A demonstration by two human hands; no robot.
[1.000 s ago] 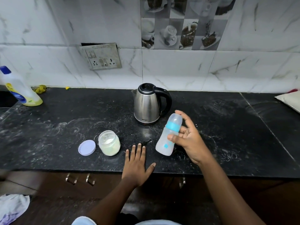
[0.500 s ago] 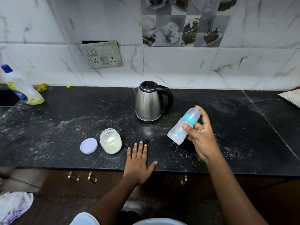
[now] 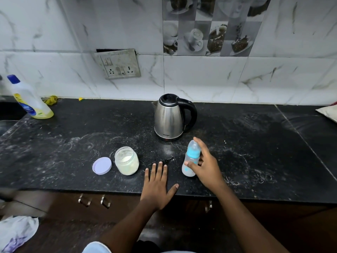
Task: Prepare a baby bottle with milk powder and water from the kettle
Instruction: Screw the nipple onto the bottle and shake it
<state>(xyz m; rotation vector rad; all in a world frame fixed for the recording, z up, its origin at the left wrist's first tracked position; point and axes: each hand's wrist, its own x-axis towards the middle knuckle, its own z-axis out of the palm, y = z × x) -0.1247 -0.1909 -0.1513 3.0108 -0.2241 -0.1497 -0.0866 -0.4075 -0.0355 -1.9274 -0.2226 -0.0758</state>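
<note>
From the head view the job looks barely begun. The baby bottle, frosted plastic with a teal collar and a clear domed cap, seems empty and capped. The right hand grips it with curled fingers, near upright, low over the speckled black worktop before the steel kettle. The left hand lies flat, fingers straight, beside the open glass jar of pale powder and its lilac lid.

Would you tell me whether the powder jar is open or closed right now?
Open: the jar is uncovered, powder shows inside, and its lid lies on the counter beside it.
</note>
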